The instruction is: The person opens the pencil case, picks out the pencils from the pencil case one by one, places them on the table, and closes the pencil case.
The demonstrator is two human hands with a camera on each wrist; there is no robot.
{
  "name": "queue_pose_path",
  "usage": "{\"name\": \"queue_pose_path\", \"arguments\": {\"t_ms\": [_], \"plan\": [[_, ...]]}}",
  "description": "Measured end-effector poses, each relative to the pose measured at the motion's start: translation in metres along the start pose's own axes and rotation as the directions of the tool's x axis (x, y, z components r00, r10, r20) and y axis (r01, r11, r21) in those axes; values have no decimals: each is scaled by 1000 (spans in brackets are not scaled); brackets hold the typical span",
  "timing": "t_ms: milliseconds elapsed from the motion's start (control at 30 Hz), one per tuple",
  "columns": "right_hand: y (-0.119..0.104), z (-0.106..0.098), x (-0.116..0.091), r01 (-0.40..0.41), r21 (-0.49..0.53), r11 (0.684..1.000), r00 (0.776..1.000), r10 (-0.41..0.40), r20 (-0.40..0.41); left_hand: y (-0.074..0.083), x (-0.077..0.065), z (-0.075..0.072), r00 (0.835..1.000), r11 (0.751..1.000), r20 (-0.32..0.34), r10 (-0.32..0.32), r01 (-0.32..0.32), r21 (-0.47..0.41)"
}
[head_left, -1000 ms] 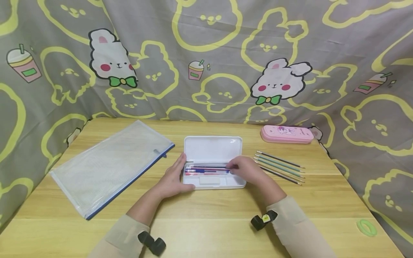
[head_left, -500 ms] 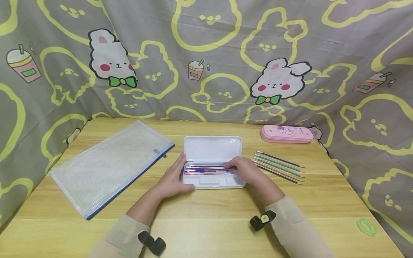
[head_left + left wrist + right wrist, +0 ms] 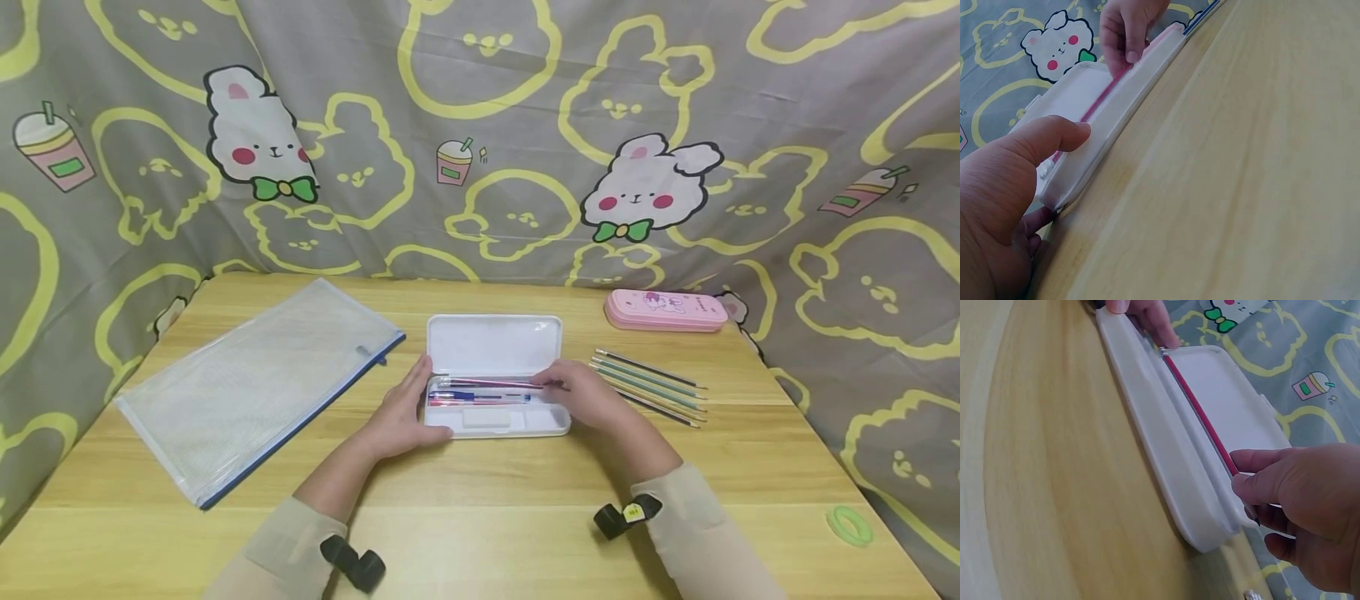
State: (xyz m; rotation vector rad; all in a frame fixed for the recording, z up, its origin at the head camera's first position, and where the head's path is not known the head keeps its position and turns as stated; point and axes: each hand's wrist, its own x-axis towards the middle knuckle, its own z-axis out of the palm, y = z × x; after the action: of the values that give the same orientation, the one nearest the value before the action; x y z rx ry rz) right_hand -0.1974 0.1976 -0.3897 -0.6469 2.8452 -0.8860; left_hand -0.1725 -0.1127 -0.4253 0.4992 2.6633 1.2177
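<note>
Over case, pencil now apart from pens

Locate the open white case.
In the head view, the white case is central, the left hand holding its left end and the right hand at its right end.

background: gray cloth hangs behind and along both sides, lightly creased | print: yellow animal outlines, white rabbit heads with green bows, pink drink cups | desk: yellowish wood grain, far edge meets the cloth | light: soft, even, paler on the desk's near middle
</note>
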Motion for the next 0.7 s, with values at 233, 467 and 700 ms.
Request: {"name": "queue_pose_path", "arguments": {"t_ms": [233, 467, 700], "plan": [[11, -15, -19, 28, 17, 999, 996, -27, -81, 1, 0, 0, 1000, 1000, 4, -5, 5, 0], [30, -28, -44, -27, 49, 998, 989, 34, -144, 1, 0, 0, 1000, 1000, 6, -3, 3, -7], [53, -44, -77, -96, -7, 995, 972, 92, -218, 0, 0, 0, 1000, 1000, 5, 7, -7, -4]]}}
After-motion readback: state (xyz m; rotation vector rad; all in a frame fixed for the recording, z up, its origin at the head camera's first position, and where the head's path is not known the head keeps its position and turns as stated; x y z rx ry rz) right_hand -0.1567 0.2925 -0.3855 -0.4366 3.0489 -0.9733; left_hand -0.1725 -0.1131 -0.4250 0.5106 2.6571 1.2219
